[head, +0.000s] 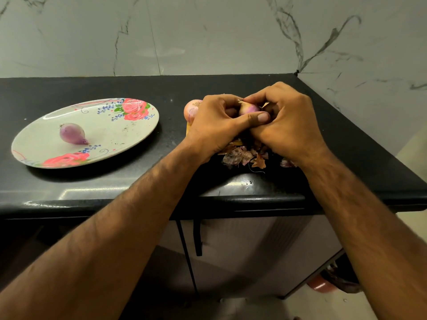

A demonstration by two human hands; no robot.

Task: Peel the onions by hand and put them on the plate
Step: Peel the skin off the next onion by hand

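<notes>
1. A small onion [248, 109] is held between both hands above the black counter [346, 146], well to the right of the plate.
2. It is gripped by the curled fingers of the left hand [215, 121], with the thumb laid across its front.
3. Its tip is pinched by the curled right hand [284, 121].
4. One peeled onion [72, 133] is seen lying on the flowered plate [111, 137].
5. A third onion [191, 109], seemingly unpeeled, is half hidden behind the left hand.
6. Loose skins [245, 155] are heaped beneath the hands.

— What colours does the plate [111, 132] carry?
— Off-white, with pink roses, green leaves and blue sprigs. The peeled onion [72, 133] on it is purple.
— And near the front edge of the counter [346, 144]?
— The counter is speckled black, the skins [242, 155] brown and purple, the held onion [248, 109] pale pink-purple.
</notes>
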